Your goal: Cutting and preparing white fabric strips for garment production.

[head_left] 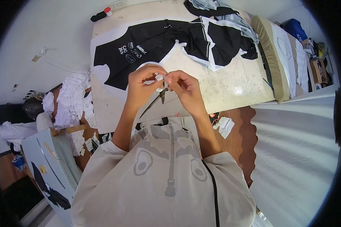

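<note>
In front of my chest, my left hand point(143, 84) and my right hand point(183, 90) meet with their fingertips nearly touching. Both are closed in a pinch. A small white scrap point(159, 77), perhaps cloth or paper, shows at the left fingers. Dark scissors point(155, 101) hang below the right fingers, blades spread and pointing down; their handles are hidden by the hand. Beyond my hands, a black garment panel with white print point(121, 56) lies flat on white sheeting. To its right is a bunched black and white fabric piece point(212, 43).
The pale table point(231, 87) spans ahead. A red-lidded jar point(108, 11) and a black object point(98, 16) stand at its far left corner. White cloth point(70, 98) heaps up at left. A rolled tan fabric point(271, 56) borders the right; a white curtain point(291, 151) hangs nearer.
</note>
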Tool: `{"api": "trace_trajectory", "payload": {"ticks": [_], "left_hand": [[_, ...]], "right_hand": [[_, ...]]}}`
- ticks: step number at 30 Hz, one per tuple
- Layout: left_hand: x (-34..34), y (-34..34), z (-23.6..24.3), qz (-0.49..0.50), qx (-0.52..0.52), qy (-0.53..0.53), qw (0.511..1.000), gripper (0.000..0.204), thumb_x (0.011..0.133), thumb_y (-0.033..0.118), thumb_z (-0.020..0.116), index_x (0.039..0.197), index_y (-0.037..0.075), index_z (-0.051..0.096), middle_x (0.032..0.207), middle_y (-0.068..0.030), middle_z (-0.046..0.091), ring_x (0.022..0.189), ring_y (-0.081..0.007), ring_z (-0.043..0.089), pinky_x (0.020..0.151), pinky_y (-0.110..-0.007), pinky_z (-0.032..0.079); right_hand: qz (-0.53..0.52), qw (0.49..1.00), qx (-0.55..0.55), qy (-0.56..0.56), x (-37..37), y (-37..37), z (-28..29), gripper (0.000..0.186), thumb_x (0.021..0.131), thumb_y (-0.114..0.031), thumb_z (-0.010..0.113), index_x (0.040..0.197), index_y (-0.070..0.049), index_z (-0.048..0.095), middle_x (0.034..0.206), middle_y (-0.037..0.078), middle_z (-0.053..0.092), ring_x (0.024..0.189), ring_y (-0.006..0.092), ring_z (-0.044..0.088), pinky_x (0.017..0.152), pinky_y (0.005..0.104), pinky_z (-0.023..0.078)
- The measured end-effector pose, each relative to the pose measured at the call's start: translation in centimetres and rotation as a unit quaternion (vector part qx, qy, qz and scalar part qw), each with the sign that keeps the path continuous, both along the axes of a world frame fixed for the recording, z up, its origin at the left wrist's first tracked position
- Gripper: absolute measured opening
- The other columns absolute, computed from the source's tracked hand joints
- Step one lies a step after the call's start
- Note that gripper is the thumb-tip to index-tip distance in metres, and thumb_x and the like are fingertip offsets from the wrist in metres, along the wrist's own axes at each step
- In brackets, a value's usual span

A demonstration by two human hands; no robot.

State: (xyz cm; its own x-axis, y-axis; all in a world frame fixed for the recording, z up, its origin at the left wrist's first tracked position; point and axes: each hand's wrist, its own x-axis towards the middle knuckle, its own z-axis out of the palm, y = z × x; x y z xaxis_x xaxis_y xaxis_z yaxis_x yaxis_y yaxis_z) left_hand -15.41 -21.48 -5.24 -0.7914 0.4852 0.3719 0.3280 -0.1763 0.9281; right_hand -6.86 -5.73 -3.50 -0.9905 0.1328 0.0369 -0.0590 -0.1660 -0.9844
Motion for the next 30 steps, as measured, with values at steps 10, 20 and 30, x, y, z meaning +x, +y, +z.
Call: {"api": "trace_trajectory", "payload": {"ticks": [10,20,30], "left_hand": [[-0.2,-0.8,-0.4,-0.043,0.054,-0.022,0.997,0.027,0.079,-0.020,0.061,0.100,-0.004,0.065,0.104,-0.0106,0.064,0.076,-0.0141,0.068,0.064,-0.025,0.056],[-0.8,-1.1,0.6,-0.084,0.045,-0.053,0.994,0.020,0.084,-0.018,0.060,0.098,-0.004,0.061,0.104,-0.0114,0.063,0.079,-0.0150,0.068,0.068,-0.026,0.057],[-0.3,-1.2,-0.1,-0.073,0.042,-0.041,0.996,0.018,0.088,-0.016,0.055,0.101,-0.003,0.053,0.107,-0.0135,0.066,0.076,-0.0176,0.070,0.073,-0.029,0.056]], "right_hand": [[-0.042,0.993,0.033,0.101,-0.9,0.5,-0.3,0.015,0.092,0.002,0.070,0.107,0.000,0.072,0.092,0.001,0.067,0.081,0.0068,0.060,0.074,0.0209,0.047],[0.021,0.999,-0.007,0.028,-1.8,1.1,-1.0,0.009,0.098,-0.005,0.066,0.104,0.000,0.069,0.086,0.002,0.068,0.079,0.0071,0.061,0.072,0.0224,0.050],[-0.030,0.998,-0.051,0.009,-2.2,-0.3,-0.6,0.012,0.103,-0.013,0.060,0.104,-0.002,0.063,0.079,0.001,0.063,0.073,0.0079,0.058,0.070,0.0237,0.048]]}}
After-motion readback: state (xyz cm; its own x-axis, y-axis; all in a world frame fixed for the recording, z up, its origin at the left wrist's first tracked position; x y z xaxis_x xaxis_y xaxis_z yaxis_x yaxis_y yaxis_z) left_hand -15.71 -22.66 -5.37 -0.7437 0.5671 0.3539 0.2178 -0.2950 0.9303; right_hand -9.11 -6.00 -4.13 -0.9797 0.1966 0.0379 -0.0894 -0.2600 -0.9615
